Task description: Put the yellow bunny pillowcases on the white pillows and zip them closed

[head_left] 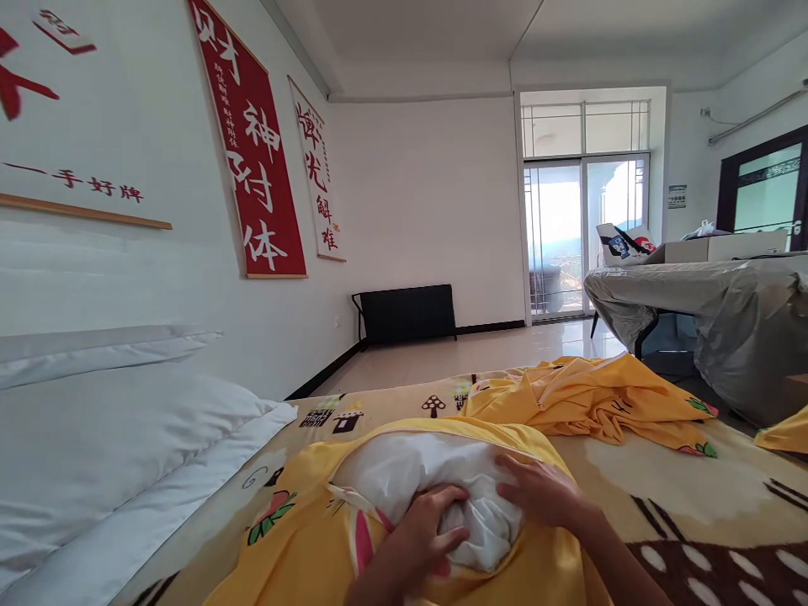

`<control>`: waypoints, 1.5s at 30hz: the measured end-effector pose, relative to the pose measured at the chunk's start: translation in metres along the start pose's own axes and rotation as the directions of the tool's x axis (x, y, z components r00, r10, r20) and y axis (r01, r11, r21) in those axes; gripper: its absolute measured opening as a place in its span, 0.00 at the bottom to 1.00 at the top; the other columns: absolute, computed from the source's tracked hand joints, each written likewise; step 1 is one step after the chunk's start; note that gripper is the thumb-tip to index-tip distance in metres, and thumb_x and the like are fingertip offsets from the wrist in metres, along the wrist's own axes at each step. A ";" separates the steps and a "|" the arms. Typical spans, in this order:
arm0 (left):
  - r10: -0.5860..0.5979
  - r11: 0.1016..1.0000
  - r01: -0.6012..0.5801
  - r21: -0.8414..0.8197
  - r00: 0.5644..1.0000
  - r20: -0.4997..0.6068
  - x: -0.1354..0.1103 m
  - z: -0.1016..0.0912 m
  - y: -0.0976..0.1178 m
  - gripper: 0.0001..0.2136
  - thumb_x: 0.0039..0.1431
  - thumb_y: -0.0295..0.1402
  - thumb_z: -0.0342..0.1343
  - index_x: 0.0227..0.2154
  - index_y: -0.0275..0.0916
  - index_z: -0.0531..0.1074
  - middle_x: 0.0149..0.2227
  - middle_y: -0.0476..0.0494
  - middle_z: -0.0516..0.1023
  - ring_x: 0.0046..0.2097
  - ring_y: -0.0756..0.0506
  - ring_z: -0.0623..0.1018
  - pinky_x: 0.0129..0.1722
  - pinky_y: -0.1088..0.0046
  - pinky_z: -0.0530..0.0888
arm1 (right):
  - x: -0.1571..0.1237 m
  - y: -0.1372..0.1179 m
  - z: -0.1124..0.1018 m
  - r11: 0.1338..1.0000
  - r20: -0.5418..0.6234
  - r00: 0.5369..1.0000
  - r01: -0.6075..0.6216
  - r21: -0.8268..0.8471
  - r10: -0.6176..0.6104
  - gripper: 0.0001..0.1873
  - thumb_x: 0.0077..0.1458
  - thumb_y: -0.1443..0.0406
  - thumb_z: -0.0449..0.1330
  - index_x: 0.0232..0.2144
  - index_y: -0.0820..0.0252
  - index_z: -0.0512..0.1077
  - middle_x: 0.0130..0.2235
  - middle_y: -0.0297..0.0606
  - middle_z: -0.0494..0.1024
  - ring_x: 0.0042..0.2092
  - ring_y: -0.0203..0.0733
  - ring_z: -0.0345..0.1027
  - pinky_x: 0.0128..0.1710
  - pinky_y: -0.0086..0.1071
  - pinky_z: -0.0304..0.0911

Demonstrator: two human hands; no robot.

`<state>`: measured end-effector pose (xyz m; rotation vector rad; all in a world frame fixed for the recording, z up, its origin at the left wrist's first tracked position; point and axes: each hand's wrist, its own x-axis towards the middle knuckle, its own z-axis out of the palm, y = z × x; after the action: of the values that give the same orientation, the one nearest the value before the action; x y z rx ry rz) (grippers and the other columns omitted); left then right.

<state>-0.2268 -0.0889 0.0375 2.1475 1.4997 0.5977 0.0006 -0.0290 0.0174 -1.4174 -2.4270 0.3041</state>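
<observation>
A white pillow [404,471] sticks partly out of a yellow patterned pillowcase [303,547] on the bed in front of me. My left hand [426,526] is closed, its fingers gripping a bunched corner of the white pillow. My right hand [539,492] rests on the yellow pillowcase at the edge of the opening, fingers spread and pressing beside the white pillow. Both forearms come in from the bottom edge.
A second yellow cover [587,400] lies crumpled farther up the patterned bedsheet [662,480]. A white pillow [107,446] lies at the left by the wall. A grey-covered table [694,295] with boxes stands at the right. Beyond are a black bench [407,313] and glass doors [584,236].
</observation>
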 end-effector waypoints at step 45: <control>-0.059 0.792 0.315 0.523 0.892 -0.448 -0.064 -0.218 0.096 0.21 0.58 0.46 0.42 0.28 0.36 0.75 0.23 0.48 0.70 0.32 0.46 0.71 0.33 0.76 0.62 | -0.031 0.015 -0.230 0.840 -0.350 0.886 0.076 -0.538 -0.304 0.18 0.58 0.64 0.45 0.21 0.61 0.66 0.20 0.34 0.67 0.26 0.35 0.61 0.40 0.36 0.54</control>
<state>-0.3022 -0.1538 0.2634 2.3460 2.3702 0.5919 0.1123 -0.0433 0.2209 -1.2264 -2.3278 -0.6886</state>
